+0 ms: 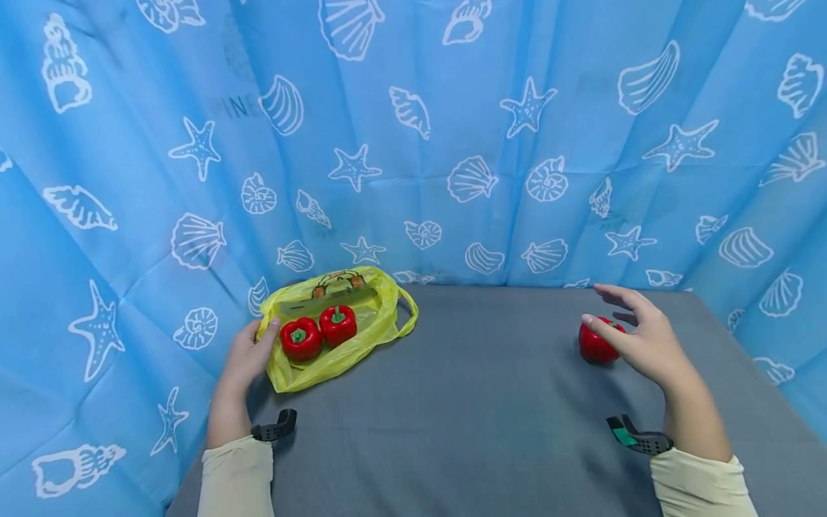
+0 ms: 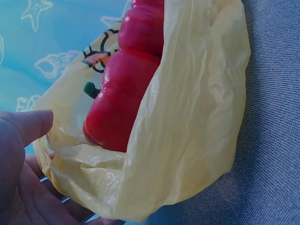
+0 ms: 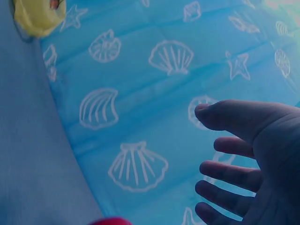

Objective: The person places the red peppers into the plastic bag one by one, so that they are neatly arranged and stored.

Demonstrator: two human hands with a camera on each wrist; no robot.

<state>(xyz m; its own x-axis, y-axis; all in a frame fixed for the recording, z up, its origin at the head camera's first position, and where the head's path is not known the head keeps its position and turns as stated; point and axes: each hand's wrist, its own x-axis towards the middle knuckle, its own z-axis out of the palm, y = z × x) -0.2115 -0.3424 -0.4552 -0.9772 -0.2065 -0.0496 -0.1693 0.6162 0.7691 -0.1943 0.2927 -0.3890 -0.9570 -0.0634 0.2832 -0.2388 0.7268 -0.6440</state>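
A yellow plastic bag [image 1: 352, 360] lies with its mouth spread at the left of the grey table. Two red bell peppers [image 1: 301, 339] with green stems sit side by side inside it; the left wrist view shows them close up, the nearer red pepper [image 2: 119, 101] partly behind the bag's wall. My left hand [image 1: 248, 359] holds the bag's left rim, thumb on the inner side and fingers outside. At the right, my right hand [image 1: 649, 345] hovers by a round red fruit or vegetable [image 1: 596, 346] with green on top, partly covered by the thumb. Its fingers are spread, holding nothing.
A blue curtain [image 1: 439, 136] with white shells and starfish hangs behind and beside the grey tabletop [image 1: 465, 402]. The bag's handle loop [image 1: 410, 316] lies toward the table's middle. Black bands [image 1: 276, 428] sit on both wrists.
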